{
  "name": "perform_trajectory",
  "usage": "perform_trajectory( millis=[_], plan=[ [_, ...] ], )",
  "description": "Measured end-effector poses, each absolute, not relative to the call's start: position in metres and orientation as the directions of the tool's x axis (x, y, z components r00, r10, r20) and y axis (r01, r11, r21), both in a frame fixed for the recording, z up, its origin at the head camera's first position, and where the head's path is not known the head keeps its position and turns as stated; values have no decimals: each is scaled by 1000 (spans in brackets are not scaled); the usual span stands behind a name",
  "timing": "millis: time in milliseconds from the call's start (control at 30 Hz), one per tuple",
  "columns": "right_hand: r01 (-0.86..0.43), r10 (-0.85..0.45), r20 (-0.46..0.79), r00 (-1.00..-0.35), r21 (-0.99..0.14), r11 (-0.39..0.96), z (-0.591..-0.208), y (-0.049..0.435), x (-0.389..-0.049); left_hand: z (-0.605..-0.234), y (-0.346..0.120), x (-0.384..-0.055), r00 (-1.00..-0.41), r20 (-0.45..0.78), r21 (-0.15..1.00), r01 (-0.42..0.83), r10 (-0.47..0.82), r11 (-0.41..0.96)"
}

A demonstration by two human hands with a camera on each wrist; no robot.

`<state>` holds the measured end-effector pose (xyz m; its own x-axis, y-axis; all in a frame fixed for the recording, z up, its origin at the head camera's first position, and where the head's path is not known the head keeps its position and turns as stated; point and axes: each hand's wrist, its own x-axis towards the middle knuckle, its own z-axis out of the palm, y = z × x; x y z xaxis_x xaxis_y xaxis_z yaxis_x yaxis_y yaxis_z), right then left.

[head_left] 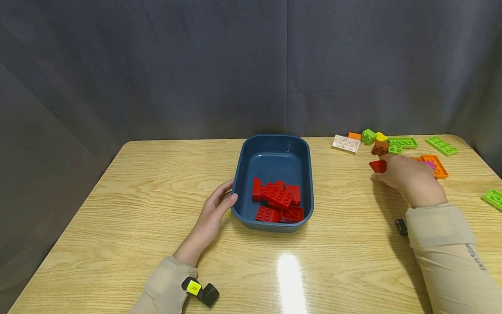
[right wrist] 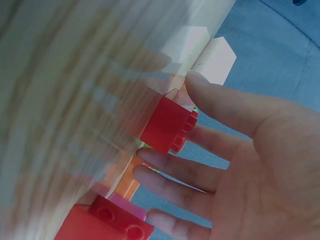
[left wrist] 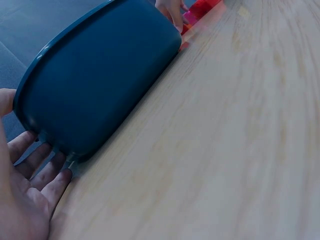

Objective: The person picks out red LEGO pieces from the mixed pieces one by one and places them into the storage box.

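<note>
While a brown toy brick (head_left: 379, 148) is sitting just beyond the right grip (head_left: 412, 178), parted around a red brick (right wrist: 164, 125), the straight-fingered left grip (head_left: 213, 213) is touching a blue bin (head_left: 270, 166).

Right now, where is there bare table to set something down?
Bare table lies left of the blue bin, past the left hand; in front of the bin; and between bin and right hand. Crowded: far right, around the white brick and brown brick.

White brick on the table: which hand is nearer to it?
Right. The right hand is to the right of the white brick and nearer the wearer, at a red brick; the left hand is well to their left, touching the blue bin.
</note>
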<state>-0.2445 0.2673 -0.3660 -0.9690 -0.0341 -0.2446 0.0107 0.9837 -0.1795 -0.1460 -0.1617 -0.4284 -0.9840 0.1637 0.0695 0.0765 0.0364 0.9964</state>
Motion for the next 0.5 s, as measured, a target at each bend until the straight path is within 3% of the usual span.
perform_trajectory(
  millis=[500],
  plan=[
    [-32,-82,-217,-973,-226,974,-365,268,-246,-429,-162,-146,-984,73,996,81,160,39]
  ],
)
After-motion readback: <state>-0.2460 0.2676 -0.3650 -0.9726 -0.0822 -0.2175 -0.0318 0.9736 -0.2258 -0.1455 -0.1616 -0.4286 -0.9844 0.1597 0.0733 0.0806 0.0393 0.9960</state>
